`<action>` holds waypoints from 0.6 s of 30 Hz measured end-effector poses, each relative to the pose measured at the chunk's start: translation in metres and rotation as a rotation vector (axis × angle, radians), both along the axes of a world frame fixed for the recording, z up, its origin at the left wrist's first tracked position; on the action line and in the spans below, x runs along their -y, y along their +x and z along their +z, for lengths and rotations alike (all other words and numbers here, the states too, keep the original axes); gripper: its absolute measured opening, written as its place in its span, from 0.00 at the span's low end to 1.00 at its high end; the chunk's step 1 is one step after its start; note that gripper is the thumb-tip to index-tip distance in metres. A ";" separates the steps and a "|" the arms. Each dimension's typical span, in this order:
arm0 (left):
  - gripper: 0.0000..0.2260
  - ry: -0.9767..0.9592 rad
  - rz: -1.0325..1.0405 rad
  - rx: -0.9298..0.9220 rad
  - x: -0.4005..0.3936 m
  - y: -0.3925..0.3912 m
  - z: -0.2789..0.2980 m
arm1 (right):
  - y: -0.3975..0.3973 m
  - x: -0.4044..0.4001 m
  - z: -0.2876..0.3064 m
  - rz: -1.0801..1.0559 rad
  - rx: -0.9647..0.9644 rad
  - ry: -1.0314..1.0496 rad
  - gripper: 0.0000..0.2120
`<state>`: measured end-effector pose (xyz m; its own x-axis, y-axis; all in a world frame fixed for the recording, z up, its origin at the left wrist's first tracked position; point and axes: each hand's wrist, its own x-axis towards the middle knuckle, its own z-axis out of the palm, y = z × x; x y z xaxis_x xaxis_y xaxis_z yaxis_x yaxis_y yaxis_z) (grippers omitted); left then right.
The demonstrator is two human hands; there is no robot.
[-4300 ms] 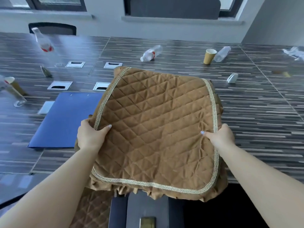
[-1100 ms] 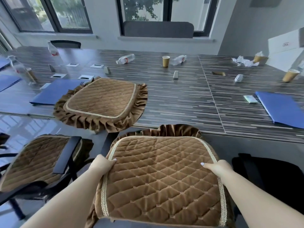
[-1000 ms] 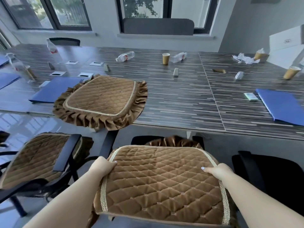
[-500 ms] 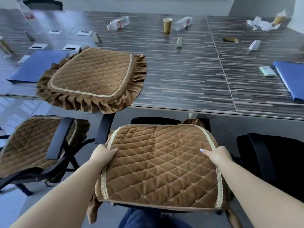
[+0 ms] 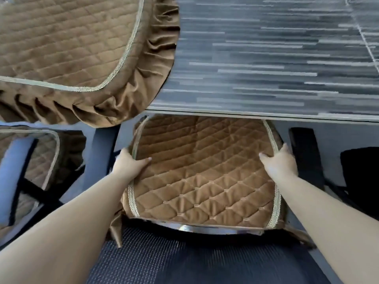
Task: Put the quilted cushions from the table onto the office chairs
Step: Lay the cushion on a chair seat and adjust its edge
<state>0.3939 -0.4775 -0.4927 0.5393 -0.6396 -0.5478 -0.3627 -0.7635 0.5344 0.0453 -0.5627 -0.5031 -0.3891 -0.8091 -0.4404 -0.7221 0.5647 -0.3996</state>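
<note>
A brown quilted cushion with gold trim lies low over the seat of the office chair in front of me, between its armrests. My left hand grips its left edge and my right hand grips its right edge. The chair's dark mesh back fills the bottom of the view. A second quilted cushion with a ruffled skirt rests on the table at the upper left, overhanging the table's edge. A third cushion sits on the chair to the left.
The table's near edge runs just above the held cushion. Black armrests stand on both sides of it: one on the left, one on the right. Another black chair stands at the far right.
I have leaned forward and down. The held cushion went lower and forward, under the table's edge, down to the chair seat. Both hands kept their grip on its sides.
</note>
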 end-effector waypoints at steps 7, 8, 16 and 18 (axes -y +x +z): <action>0.38 0.037 -0.045 0.022 0.029 0.000 -0.109 | -0.002 0.027 -0.097 -0.022 -0.039 0.015 0.39; 0.40 0.048 -0.059 0.017 0.026 0.000 -0.120 | -0.003 0.027 -0.105 -0.030 -0.037 0.029 0.39; 0.43 0.181 -0.091 0.069 -0.008 -0.005 -0.161 | -0.014 -0.016 -0.147 -0.060 -0.060 0.150 0.34; 0.44 0.222 -0.083 0.075 -0.020 -0.007 -0.161 | -0.016 -0.027 -0.148 -0.059 -0.064 0.164 0.35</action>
<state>0.3867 -0.4574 -0.6534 0.5346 -0.5515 -0.6404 -0.4612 -0.8253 0.3258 0.0293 -0.5359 -0.6513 -0.4651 -0.7032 -0.5378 -0.7068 0.6607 -0.2526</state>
